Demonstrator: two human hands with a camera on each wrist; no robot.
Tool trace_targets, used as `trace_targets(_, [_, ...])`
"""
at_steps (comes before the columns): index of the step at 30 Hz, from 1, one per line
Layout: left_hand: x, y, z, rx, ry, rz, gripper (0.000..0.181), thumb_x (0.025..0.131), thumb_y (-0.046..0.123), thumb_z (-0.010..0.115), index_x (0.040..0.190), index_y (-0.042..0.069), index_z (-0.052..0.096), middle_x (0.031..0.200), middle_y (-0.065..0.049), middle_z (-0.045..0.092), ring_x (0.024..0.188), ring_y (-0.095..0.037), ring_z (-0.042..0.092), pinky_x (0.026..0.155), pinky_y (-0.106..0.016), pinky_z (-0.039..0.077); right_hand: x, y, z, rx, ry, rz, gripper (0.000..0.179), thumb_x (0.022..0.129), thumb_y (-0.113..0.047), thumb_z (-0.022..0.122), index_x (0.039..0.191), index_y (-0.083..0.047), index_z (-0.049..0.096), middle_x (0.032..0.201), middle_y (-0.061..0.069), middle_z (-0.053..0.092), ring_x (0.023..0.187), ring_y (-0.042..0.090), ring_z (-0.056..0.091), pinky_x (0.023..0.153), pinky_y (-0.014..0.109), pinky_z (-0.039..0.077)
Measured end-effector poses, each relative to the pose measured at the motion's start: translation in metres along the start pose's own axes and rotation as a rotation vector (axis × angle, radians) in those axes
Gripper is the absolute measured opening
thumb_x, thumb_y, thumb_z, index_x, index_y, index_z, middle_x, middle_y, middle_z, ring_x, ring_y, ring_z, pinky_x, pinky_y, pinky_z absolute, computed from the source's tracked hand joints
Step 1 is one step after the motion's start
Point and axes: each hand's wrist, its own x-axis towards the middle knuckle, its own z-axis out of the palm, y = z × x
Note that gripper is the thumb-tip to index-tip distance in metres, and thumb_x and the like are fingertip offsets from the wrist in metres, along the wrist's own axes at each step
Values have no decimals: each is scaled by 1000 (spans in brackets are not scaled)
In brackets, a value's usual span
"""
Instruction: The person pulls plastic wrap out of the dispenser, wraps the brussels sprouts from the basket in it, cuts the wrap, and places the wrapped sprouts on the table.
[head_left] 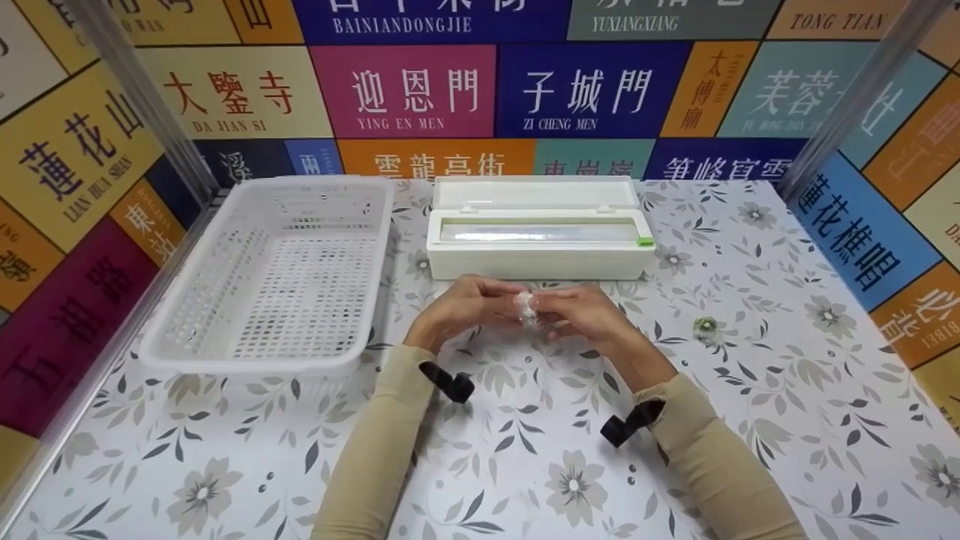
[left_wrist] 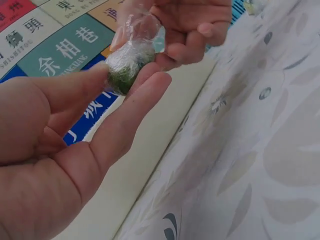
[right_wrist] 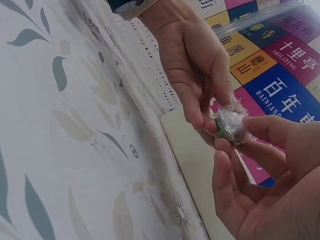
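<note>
Between my two hands, just in front of the white box, is a small round green item wrapped in clear plastic film (left_wrist: 127, 67). Thumb and fingers of my left hand (head_left: 474, 306) pinch it from one side. My right hand (head_left: 589, 311) pinches the film-wrapped item (right_wrist: 231, 125) from the other side, with bunched film standing up in the left wrist view. What the green item is cannot be made out through the film.
A white cling film box (head_left: 540, 262) with its lid raised stands behind the hands, a film roll (head_left: 536, 232) inside. At left sits a white perforated basket (head_left: 255, 366). Another small green film-wrapped item (head_left: 706, 327) lies on the flowered tablecloth (head_left: 750, 420) at right.
</note>
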Motion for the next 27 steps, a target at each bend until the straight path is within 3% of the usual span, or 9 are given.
trace_targets(3, [0,1,3,123,46,37,41,83,8,79,124,6,71,115,-15,74,90,-18,73,87,-32,62,-1,0,0,17,14,-4,44,92,-22,73,128,2,65,91,-2,77,82,14,70,62,21,59])
trace_targets(5, [-1,2,5,149,82,44,42,79,6,82,120,7,73,110,-14,76,86,-17,73,83,-30,62,-1,-1,0,6,4,-9,45,93,-24,73,128,2,65,90,-2,76,81,14,69,62,21,59])
trace_targets(10, [-1,2,4,55,92,41,38,81,-3,76,118,0,72,112,-19,75,80,-21,75,83,-38,64,-4,-4,-2,-85,-45,-40,48,90,-31,76,130,-4,66,100,2,73,84,16,68,63,27,61])
trace_targets(14, [-1,0,2,15,66,22,39,83,-5,75,121,-2,69,116,-21,73,83,-22,76,86,-42,63,-6,-6,0,-210,-57,-95,51,83,-25,83,128,-7,68,106,5,76,89,23,72,67,33,63])
trace_targets(18, [0,-2,0,-14,42,3,40,84,-4,75,124,-2,68,119,-20,72,88,-23,76,89,-43,62,-7,-8,3,-315,-17,-162,47,81,-16,84,124,-3,69,102,12,77,84,25,74,68,36,64])
trace_targets(27, [1,-3,-3,-82,-12,-11,35,92,7,71,126,-3,66,120,-21,71,90,-22,76,96,-45,59,-7,-7,5,-369,-5,-260,33,86,-5,77,119,0,72,99,20,77,69,20,72,64,39,64])
